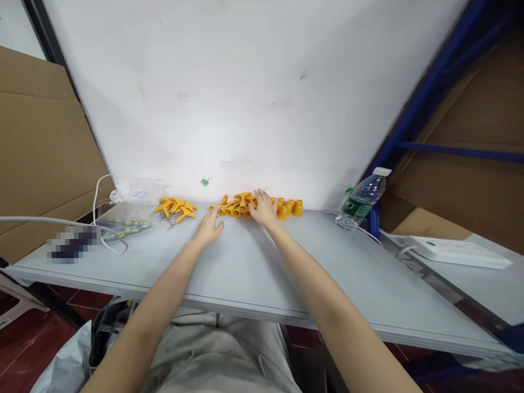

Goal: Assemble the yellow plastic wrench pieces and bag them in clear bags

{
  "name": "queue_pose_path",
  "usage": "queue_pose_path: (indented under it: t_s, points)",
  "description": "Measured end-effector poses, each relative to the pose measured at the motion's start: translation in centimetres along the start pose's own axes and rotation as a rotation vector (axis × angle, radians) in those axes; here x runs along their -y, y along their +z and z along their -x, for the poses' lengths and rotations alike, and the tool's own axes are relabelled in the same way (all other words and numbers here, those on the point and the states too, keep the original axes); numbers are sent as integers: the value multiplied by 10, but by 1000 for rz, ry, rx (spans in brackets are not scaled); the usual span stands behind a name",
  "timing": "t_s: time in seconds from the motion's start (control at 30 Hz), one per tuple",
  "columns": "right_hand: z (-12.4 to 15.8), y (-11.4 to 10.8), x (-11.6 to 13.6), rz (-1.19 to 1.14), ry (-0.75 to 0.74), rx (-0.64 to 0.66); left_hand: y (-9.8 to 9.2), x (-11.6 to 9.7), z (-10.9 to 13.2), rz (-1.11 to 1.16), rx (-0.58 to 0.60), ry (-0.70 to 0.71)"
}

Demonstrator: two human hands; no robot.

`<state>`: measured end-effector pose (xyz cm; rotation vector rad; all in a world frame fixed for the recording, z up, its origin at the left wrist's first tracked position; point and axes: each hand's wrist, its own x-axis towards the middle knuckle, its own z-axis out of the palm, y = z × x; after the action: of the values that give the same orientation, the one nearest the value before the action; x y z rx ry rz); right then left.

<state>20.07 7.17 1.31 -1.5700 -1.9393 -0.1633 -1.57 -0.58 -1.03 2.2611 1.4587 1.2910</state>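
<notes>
Probably light and stiff, the yellow pieces (243, 208) along the back edge of the surface (241, 267) suit narrow-end pinching, left hand (208, 230) and right hand (264, 209) loosely spread.

Two bare hands work at a pile of yellow pieces (243, 207) along the back of a gray tabletop (245, 267), close to a white panel (245, 98). The left hand (208, 230), thumb held apart, is at the pile's left end; the right hand (264, 209) reaches over its right side, fingers (261, 195) extended. Small yellow cups (298, 208) are grouped just beyond the right hand, while Y-shaped yellow pieces (176, 204) lie near silver chains (167, 217) to the left. A clear bottle (364, 197) with a green label is at right, a white power strip (458, 254) beyond it.
</notes>
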Motion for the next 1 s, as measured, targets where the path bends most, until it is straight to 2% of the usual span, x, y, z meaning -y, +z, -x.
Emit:
queue_pose_path:
  t_s: [0.13, 0.23, 0.37, 0.57, 0.8, 0.9, 1.0]
  points:
    - [16, -4, -42, -131, 136, -311, 2, 2, 0, 3, 9, 16]
    - [32, 3, -72, -227, 231, -390, 3, 3, 0, -8, 19, 10]
    - [43, 12, -90, -319, 374, -324, 2, 1, 0, -6, 48, -17]
    - [40, 16, -86, -296, 295, -212, 0, -2, -1, -32, 177, -91]
    - [39, 11, -80, -4, 489, 240, -1, -6, -1, -72, 234, -124]
    - [39, 10, -76, 25, 490, 281, -5, -8, -3, -163, 202, -152]
    - [40, 8, -74, 15, 488, 258, -14, -5, -5, -359, 52, -274]
